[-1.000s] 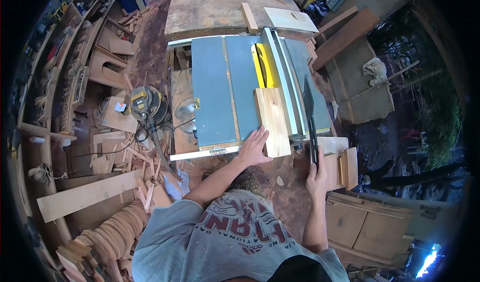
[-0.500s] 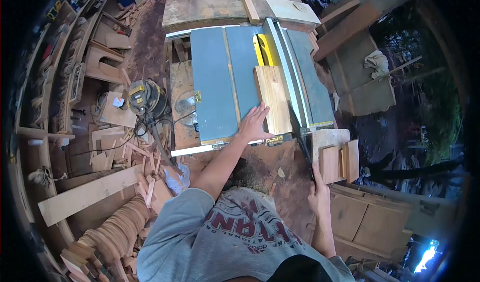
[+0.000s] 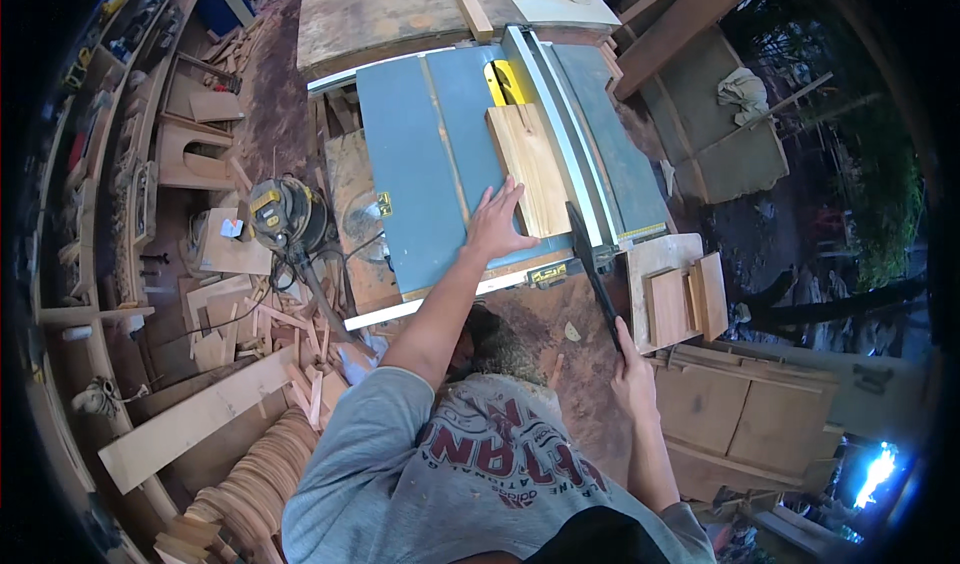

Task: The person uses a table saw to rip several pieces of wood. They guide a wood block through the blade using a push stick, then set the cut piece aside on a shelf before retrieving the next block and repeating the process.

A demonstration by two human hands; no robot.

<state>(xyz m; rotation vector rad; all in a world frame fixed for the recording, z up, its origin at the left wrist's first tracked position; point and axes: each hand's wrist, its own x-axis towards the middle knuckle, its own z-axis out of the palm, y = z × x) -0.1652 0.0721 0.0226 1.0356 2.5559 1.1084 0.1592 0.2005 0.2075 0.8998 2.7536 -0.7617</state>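
Observation:
A pale wooden board (image 3: pixel 532 174) lies flat on the blue-grey table saw (image 3: pixel 410 154), along the silver fence (image 3: pixel 562 129). Its far end overlaps the yellow throat plate (image 3: pixel 503 81), and a short dark line shows in the wood there. My left hand (image 3: pixel 495 226) presses against the board's left side near its close end, thumb and fingers spread. In my right hand (image 3: pixel 632 372) is the handle of a long black push stick (image 3: pixel 594 272). The stick's tip reaches the board's near right corner; whether it touches cannot be told.
A wooden outfeed table (image 3: pixel 385 9) carries a wood strip (image 3: pixel 471 10) beyond the saw. At right stand small wood blocks (image 3: pixel 672 302) on a ledge. A shop vacuum (image 3: pixel 287 214) and piled offcuts (image 3: pixel 290 314) crowd the left floor, with shelves behind.
The board has slid away from me, covering more of the yellow plate. My left hand and the push stick have gone forward with it. The whole view has also shifted slightly.

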